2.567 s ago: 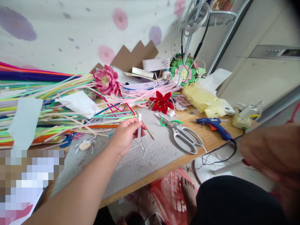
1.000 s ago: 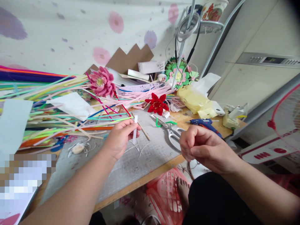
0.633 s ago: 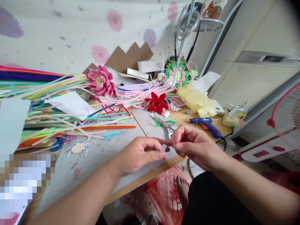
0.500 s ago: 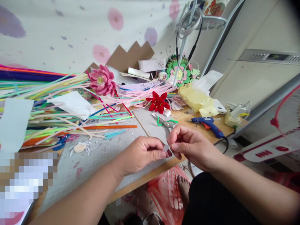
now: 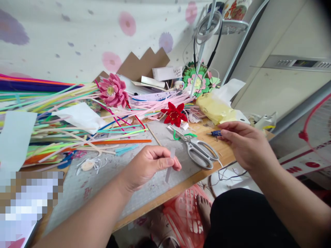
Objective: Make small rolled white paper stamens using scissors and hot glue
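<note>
Between thumb and fingers, my left hand pinches a narrow, translucent strip that hangs down over the grey mat. To the right, my right hand is closed over a blue hot glue gun lying at the table's right side. Only the gun's front end shows; its handle is hidden behind the hand. Metal scissors lie on the mat between my hands, blades partly under a green pipe cleaner. Behind them sits a red pipe-cleaner flower.
Bundles of coloured pipe cleaners cover the left and back. A pink flower, a thin stick and a yellow plastic packet lie around. The wooden table edge runs in front, with a red plastic basket below.
My hands have parted. The right moved right and back from the left hand's fingers to the glue gun. The left turned slightly, so the strip now shows, and the scissors are uncovered.
</note>
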Demonstrator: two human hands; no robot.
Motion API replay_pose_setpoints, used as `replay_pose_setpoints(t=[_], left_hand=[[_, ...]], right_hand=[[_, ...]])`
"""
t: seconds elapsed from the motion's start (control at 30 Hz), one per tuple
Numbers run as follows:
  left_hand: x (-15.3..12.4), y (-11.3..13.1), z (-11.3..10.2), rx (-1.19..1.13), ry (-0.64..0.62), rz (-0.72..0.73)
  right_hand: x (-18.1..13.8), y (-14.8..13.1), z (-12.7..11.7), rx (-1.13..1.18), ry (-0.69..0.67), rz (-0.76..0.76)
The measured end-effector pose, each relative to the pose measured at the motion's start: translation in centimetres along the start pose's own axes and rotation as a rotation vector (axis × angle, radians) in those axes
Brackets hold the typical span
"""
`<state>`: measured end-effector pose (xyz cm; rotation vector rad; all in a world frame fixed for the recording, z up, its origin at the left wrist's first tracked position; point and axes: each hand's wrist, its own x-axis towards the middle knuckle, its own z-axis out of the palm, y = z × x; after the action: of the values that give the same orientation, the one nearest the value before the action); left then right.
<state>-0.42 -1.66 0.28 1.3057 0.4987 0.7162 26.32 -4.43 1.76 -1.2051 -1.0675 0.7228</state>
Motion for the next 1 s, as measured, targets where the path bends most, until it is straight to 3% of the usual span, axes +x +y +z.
replay_pose_setpoints(t=[0.07,0.23,0.3,0.43,0.57,0.63,0.7,0.77,0.9,0.93,1.0], left_hand=[[0.1,0.0,0.2,-0.03,-0.001,-0.005],[0.1,0.2,0.7,-0.115,-0.004,-0.056],[0.0,0.2,0.7,-0.111,0.001,-0.065],[-0.2,0.1,0.5,-0.148,-0.002,-0.037],[0.0,0.5,-0.1,-0.255,-0.078,-0.062],[0.1,0.9,-0.8,-0.221,-0.025,-0.045],[0.3,1.3,-1.8,-0.139,0.114,-0.008],[0.6,1.6,-3.0,-0.064,0.288,0.036],[1.0,1.7,-4.4,-0.022,0.523,0.084],[1.1,1.7,-4.5,-0.025,0.534,0.075],[1.2,1.6,-4.3,-0.02,0.515,0.042]], right_hand=[[-0.5,-0.5,0.2,-0.047,-0.075,-0.051],[-3.4,-1.9,3.4,-0.288,-0.555,-0.273],[-4.2,-1.7,4.7,-0.343,-0.644,-0.363],[-4.3,-0.4,5.6,-0.391,-0.573,-0.593],[-3.8,-0.6,4.8,-0.424,-0.473,-0.774],[-3.6,-1.1,4.0,-0.446,-0.478,-0.758],[-3.6,-1.6,3.2,-0.458,-0.552,-0.651],[-3.8,-2.0,2.6,-0.454,-0.773,-0.487],[-4.5,-3.1,2.1,-0.486,-1.481,-0.203],[-4.6,-3.4,2.1,-0.508,-1.574,-0.185],[-4.7,-3.7,2.2,-0.547,-1.625,-0.18]])
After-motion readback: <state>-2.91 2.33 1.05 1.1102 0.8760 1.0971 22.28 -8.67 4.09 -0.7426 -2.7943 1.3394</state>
